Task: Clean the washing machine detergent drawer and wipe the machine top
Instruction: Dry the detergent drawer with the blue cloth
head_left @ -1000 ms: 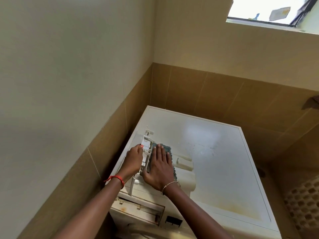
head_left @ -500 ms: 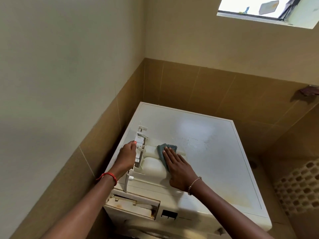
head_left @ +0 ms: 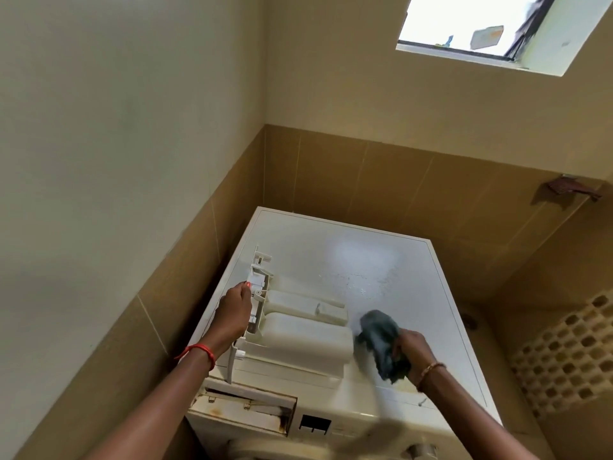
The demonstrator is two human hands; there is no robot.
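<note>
The white detergent drawer (head_left: 305, 330) lies upside down on the washing machine top (head_left: 391, 270), near its front left corner. My left hand (head_left: 234, 310) grips the drawer's left edge and steadies it. Just right of the drawer, my right hand (head_left: 413, 351) is closed on a crumpled grey-blue cloth (head_left: 381, 340), lifted a little off the machine top. The empty, rust-stained drawer slot (head_left: 242, 411) gapes at the machine's front, below the drawer.
The machine stands in a corner, with a tiled wall (head_left: 185, 280) close on its left and another behind. A window (head_left: 491, 24) is high up at the right. A perforated tile wall (head_left: 564, 353) lies to the right, with a narrow gap beside the machine.
My right hand has taken the cloth off the drawer's underside, bunched it up and moved it right, off the drawer. My left hand keeps its hold on the drawer's edge.
</note>
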